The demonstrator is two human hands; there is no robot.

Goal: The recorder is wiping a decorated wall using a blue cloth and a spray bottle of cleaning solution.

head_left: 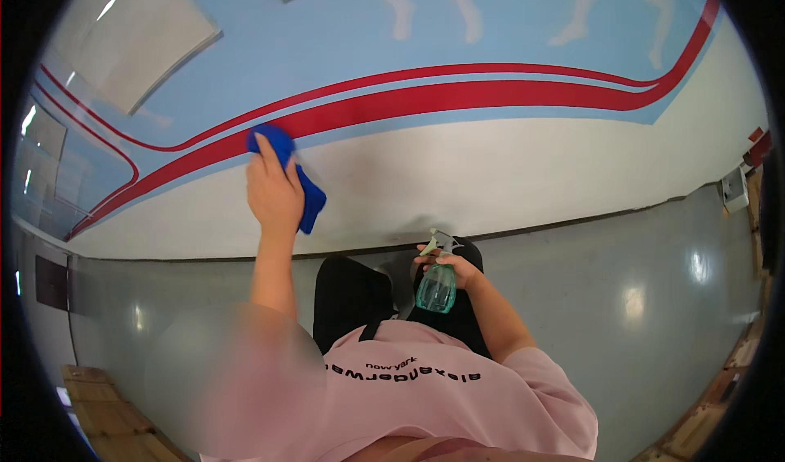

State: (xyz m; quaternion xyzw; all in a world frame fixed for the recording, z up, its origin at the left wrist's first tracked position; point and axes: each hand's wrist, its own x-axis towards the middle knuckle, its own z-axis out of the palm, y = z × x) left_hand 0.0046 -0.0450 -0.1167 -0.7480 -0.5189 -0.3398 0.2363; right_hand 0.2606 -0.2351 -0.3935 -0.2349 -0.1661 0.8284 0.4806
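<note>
My left hand [274,186] is raised to the wall and presses a blue cloth [310,202] against the red stripe [343,112] painted there. Part of the cloth hangs down beside my wrist. In my right hand [459,269] is a clear green spray bottle [437,289] with a pale trigger head, held low in front of my right thigh. My fingers wrap round its neck, just under the trigger.
The wall [491,161] is white below and light blue above, with pale leg figures. Raised panels [123,37] sit on it at upper left. A grey floor [589,298] meets its base. Wooden pieces [110,405] stand at lower left; a small box [734,189] is at right.
</note>
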